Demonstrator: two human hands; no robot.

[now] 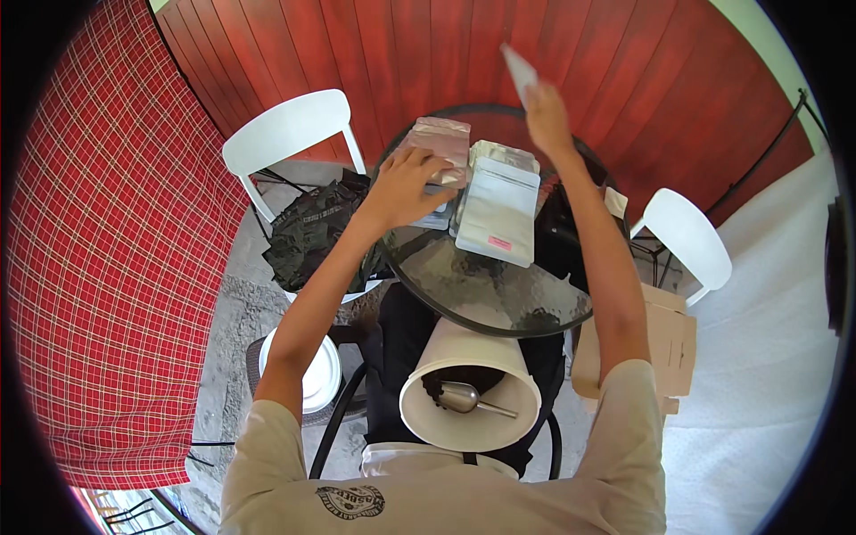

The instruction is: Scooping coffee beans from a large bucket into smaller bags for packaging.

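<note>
My left hand (pixel 404 187) lies with fingers spread over a stack of shiny foil pouches (pixel 441 142) on the round glass table. Raised above the table's far right side, my right hand (pixel 550 124) grips a flat pale item (pixel 519 72), blurred and tilted, possibly a pouch. Between the two hands a silvery flat pouch (pixel 498 210) with a pink label tops another pile. A cream bucket (pixel 428 374) leans between my legs, its mouth towards me. Inside it are dark grounds (pixel 485 378) and a metal scoop (pixel 460 396).
The glass table (pixel 461 294) has a black rim. A black bag (pixel 558 224) sits on its right side. Crumpled dark plastic (pixel 321 234) covers a left-hand seat. White chairs (pixel 287 130) flank the table. A white lid (pixel 321 374) is low left; a cardboard box (pixel 669 341) stands right.
</note>
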